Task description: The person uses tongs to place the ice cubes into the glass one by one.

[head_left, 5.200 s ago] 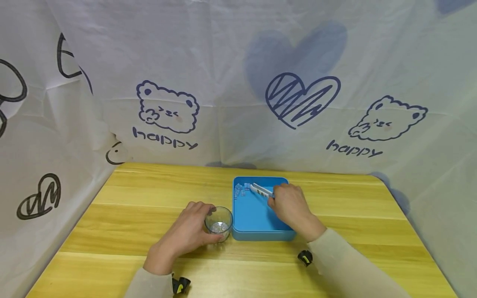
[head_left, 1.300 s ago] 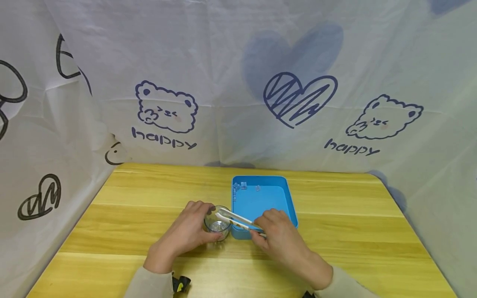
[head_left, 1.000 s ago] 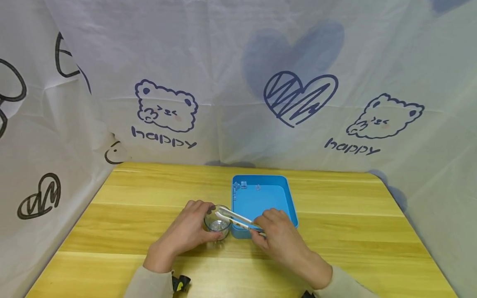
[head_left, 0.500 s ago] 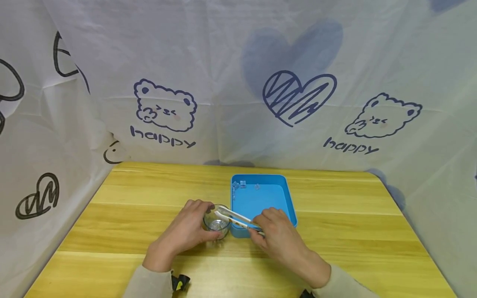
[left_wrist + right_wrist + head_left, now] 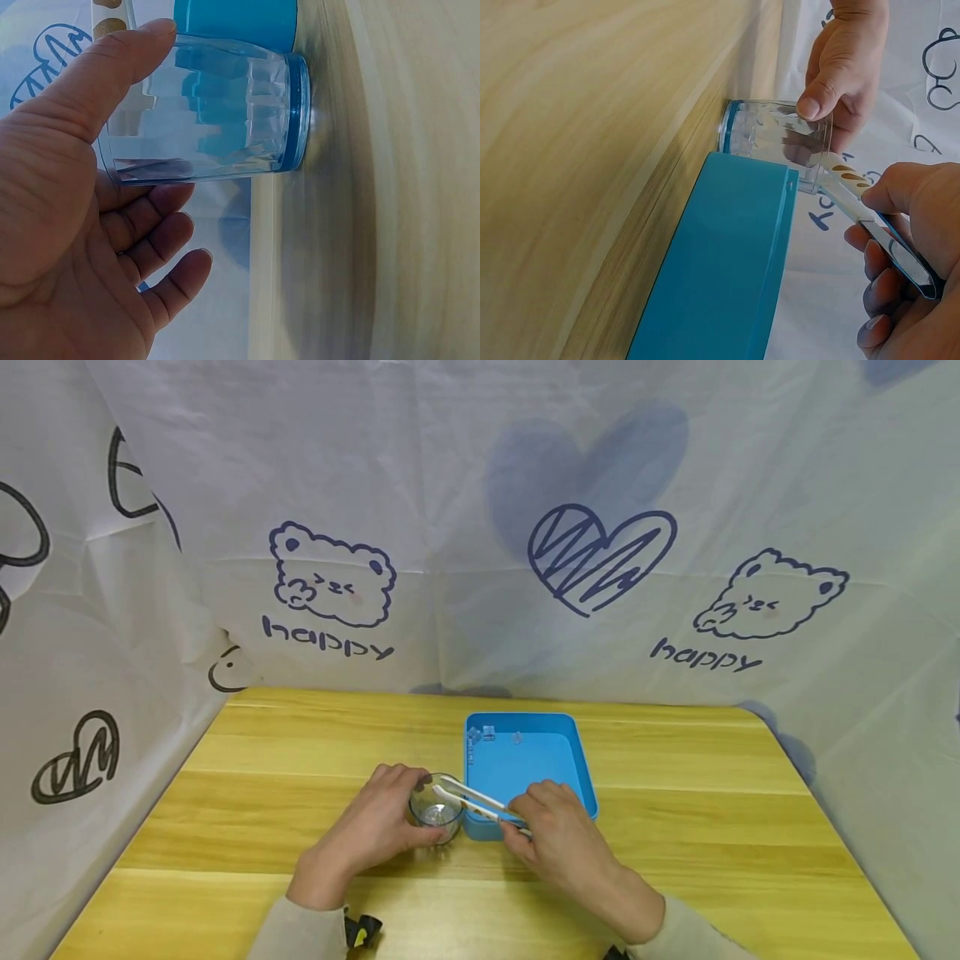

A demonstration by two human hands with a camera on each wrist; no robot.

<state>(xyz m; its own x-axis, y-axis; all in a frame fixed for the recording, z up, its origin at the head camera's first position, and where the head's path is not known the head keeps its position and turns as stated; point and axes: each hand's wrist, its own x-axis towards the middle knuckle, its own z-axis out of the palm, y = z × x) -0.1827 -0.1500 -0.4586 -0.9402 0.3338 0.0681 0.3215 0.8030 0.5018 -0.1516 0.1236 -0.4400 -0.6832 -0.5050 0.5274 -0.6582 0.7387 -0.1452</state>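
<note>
A clear drinking glass [image 5: 437,814] stands upright on the table, with clear pieces at its bottom. My left hand [image 5: 378,818] grips its side between thumb and fingers. My right hand [image 5: 562,843] holds white-and-blue tongs [image 5: 480,802], whose white tips reach inside the glass rim, spread apart with nothing visible between them. In the right wrist view, the tongs [image 5: 847,193] slant into the mouth of the glass [image 5: 769,135]. Beside the glass is a blue tray [image 5: 525,768]; several clear cubes [image 5: 488,732] lie in its far left corner, and one small cube [image 5: 517,737] lies apart.
The wood-grain table [image 5: 697,793] extends on both sides of the tray. A white printed cloth [image 5: 465,610] hangs behind it and along the sides. A black-and-yellow object [image 5: 363,932] shows next to the left sleeve.
Since the oldest frame, my right hand has brought the tongs from the tray's far left corner to the glass, and the cubes there have shifted. In the last second nothing has visibly moved.
</note>
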